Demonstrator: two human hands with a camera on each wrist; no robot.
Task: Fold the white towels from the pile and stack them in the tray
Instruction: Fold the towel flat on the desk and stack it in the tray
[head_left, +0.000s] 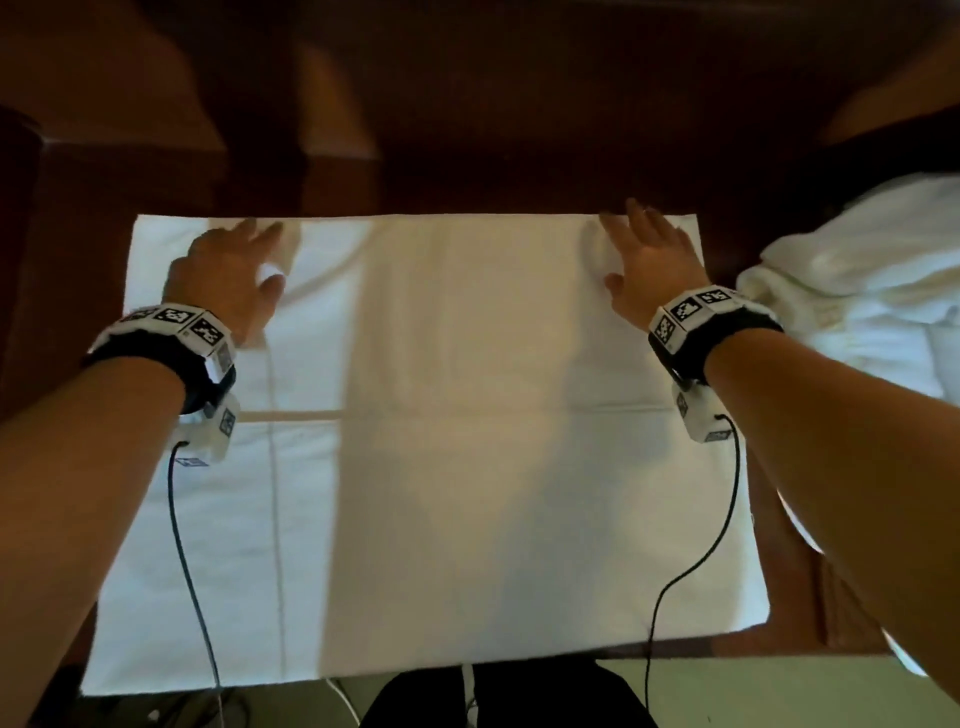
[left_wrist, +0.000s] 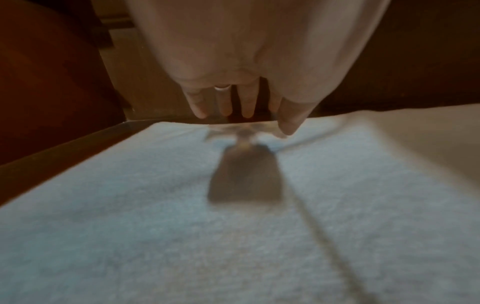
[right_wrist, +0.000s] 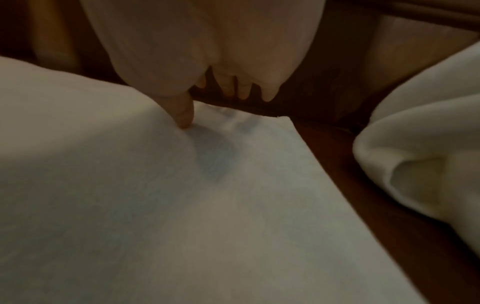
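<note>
White cloth is under both our hands. Our left hand (head_left: 224, 270) and right hand (head_left: 647, 265) lie flat with straight fingers at the far edge of one towel (head_left: 457, 441), spread on the brown table (head_left: 467, 156). We think folding has barely begun. More towels wait in the pile (head_left: 872, 291) on the right. We see no tray.

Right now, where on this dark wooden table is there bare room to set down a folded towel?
Little. The flat white towel covers most of the dark wooden table. One free strip lies beyond its far edge, another narrow one between its right edge and the rumpled white towel pile. The left hand and right hand crowd the far corners.
</note>
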